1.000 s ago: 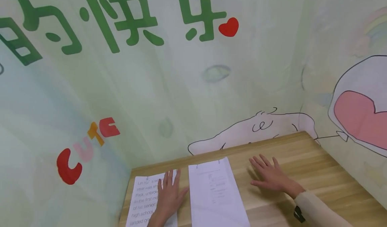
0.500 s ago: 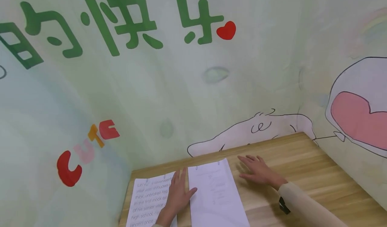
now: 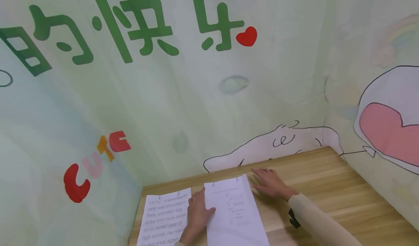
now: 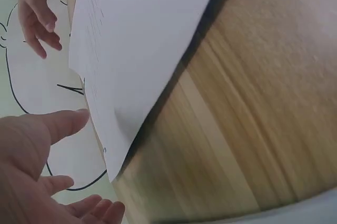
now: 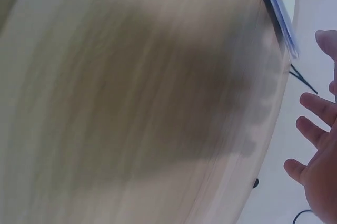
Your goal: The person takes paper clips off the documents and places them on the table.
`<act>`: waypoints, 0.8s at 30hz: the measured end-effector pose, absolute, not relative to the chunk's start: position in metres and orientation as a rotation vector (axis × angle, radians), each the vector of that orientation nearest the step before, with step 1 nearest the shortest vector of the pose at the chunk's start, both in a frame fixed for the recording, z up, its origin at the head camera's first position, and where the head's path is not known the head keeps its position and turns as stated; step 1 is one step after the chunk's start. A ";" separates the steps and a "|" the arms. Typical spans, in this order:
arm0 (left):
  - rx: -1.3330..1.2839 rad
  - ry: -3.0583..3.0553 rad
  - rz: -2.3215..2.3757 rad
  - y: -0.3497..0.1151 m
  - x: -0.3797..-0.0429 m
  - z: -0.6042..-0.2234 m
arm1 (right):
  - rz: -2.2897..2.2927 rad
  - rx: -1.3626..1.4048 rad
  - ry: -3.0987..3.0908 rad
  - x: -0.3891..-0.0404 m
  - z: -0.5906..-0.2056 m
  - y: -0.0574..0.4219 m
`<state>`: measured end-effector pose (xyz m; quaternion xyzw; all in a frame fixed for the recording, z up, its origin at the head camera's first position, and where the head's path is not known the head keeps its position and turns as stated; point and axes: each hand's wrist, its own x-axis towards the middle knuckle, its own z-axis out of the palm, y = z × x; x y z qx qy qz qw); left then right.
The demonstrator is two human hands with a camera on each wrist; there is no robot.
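On my screen, the left hand (image 3: 198,213) points forward, and its thumb (image 3: 211,211) sticks out toward the right hand (image 3: 270,184). I see the left fingers (image 4: 113,212) loose and a little bent. The right hand points in toward the left one, apart from it. Its fingers (image 5: 317,108) are loose too, and I see gaps between them. The right arm (image 3: 320,217) runs on a slant.

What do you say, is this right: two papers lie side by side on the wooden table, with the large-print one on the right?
Not quite: the large-print paper is on the left, and the small-print paper on the right, as the head view shows. They do lie side by side on the wooden table.
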<state>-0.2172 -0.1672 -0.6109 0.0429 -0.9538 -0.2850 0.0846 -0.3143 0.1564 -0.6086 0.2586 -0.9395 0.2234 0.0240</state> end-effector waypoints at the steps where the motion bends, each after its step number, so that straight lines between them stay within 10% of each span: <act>1: 0.151 -2.842 -0.832 -0.165 -0.218 -0.611 | 0.695 0.799 -2.911 -0.316 -0.608 0.153; 24: 0.442 -2.948 -0.742 -0.148 -0.219 -0.615 | 0.642 0.749 -3.031 -0.333 -0.612 0.107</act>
